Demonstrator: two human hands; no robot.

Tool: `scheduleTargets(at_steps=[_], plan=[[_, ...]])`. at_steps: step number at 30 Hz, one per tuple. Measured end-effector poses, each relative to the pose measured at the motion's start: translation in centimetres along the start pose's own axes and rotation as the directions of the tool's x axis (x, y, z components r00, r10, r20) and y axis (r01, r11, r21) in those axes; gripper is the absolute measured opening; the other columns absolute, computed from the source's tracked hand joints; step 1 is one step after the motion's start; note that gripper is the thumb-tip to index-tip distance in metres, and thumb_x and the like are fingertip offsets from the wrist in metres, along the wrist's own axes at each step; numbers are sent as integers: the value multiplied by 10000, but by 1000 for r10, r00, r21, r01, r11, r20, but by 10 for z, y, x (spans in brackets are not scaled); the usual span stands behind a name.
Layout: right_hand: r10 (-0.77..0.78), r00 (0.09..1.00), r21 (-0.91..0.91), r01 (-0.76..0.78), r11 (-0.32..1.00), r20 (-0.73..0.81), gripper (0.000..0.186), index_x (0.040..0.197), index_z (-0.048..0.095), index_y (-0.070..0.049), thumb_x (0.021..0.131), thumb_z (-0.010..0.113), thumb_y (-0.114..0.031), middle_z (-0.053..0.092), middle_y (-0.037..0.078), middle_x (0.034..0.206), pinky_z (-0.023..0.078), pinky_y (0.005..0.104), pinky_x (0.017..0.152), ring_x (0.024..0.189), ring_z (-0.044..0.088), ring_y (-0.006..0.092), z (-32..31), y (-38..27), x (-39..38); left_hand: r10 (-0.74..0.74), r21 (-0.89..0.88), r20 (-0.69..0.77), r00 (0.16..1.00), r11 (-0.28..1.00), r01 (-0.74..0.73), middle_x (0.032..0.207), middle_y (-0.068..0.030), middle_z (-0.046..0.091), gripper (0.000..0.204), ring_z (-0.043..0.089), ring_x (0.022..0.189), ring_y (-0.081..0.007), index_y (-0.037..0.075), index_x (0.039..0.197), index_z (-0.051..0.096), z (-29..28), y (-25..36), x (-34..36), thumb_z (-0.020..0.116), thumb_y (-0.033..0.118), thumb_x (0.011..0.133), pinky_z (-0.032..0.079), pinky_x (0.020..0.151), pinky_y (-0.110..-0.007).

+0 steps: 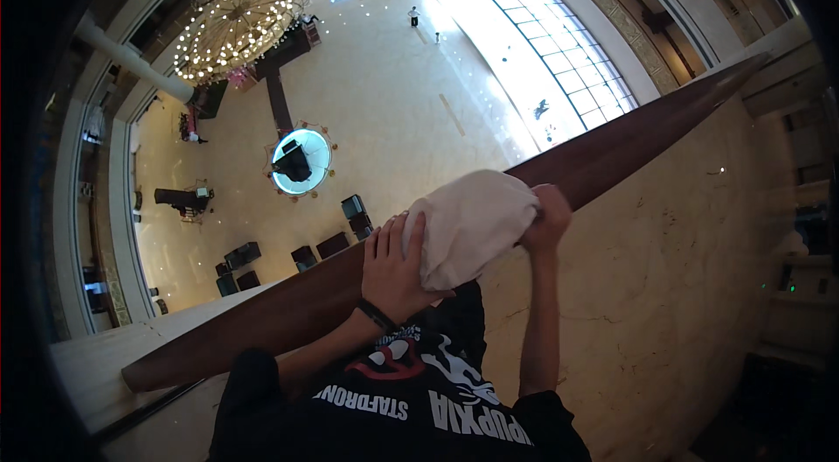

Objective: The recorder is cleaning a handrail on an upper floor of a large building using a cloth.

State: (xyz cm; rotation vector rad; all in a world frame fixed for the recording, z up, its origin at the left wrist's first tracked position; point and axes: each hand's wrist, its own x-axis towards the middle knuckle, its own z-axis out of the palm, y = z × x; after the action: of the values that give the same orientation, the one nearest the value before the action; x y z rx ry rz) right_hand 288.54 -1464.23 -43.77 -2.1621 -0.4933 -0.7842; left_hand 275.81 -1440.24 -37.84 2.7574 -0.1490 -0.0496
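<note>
A bunched white cloth [472, 222] bulges over the dark wooden handrail [262, 313] in front of me, between my two hands. My left hand [395, 274], with a black band at its wrist, is at the cloth's left side. Its fingers stretch forward, one over the cloth's edge, and its thumb lies along the lower edge. My right hand [549, 215] is curled closed on the cloth's right end. The part of the rail under the cloth is hidden, and so are the right fingertips.
Beyond the rail lies a hall far below, with a black piano [293, 163] on a round lit platform, dark armchairs [332, 244], and a distant person [413, 17]. A lit chandelier [240, 16] hangs at upper left. Marble floor [629, 313] spreads on my side, at right.
</note>
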Motion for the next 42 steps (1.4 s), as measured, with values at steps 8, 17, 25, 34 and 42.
scheduleTargets(at_steps=[8, 17, 25, 34, 42], plan=[[23, 999, 150, -29, 988, 40, 206, 853, 627, -40, 683, 674, -147, 615, 113, 790, 477, 412, 622, 694, 609, 314, -18, 11, 8, 45, 98, -3, 999, 994, -45, 1410, -215, 469, 1106, 438, 1340, -388, -5, 1457, 420, 64, 79, 93, 838, 561, 604, 332, 1128, -508], [-63, 985, 181, 34, 983, 160, 206, 835, 617, -47, 692, 714, -160, 577, 116, 735, 460, 426, 579, 658, 596, 323, -73, 143, 68, 36, 78, -73, 997, 997, -30, 1401, -220, 474, 982, 433, 1341, -393, -10, 1399, 498, 93, 179, 180, 825, 516, 636, 330, 1124, -516], [21, 996, 20, -23, 1000, 88, 197, 854, 633, -41, 760, 725, -189, 640, 124, 788, 485, 440, 617, 709, 632, 337, -151, 339, 168, 5, 26, -121, 993, 1000, -2, 1428, -221, 474, 1182, 452, 1331, -408, 4, 1467, 434, 119, 297, 305, 857, 628, 556, 345, 1113, -532], [161, 974, -322, -103, 941, 160, 171, 839, 617, -82, 776, 727, -195, 612, 74, 824, 394, 396, 758, 807, 600, 266, -241, 526, 253, 69, -5, -9, 998, 998, -69, 1431, -244, 447, 1280, 428, 1337, -425, -5, 1520, 345, 162, 416, 449, 876, 630, 544, 342, 1113, -545], [-23, 972, -92, 45, 995, 235, 148, 883, 637, -40, 772, 669, -131, 573, 73, 816, 437, 425, 776, 810, 596, 254, -252, 558, 254, 118, 43, -38, 992, 992, -116, 1428, -270, 454, 1117, 449, 1316, -452, -55, 1383, 460, 198, 480, 522, 874, 604, 580, 348, 1104, -562]])
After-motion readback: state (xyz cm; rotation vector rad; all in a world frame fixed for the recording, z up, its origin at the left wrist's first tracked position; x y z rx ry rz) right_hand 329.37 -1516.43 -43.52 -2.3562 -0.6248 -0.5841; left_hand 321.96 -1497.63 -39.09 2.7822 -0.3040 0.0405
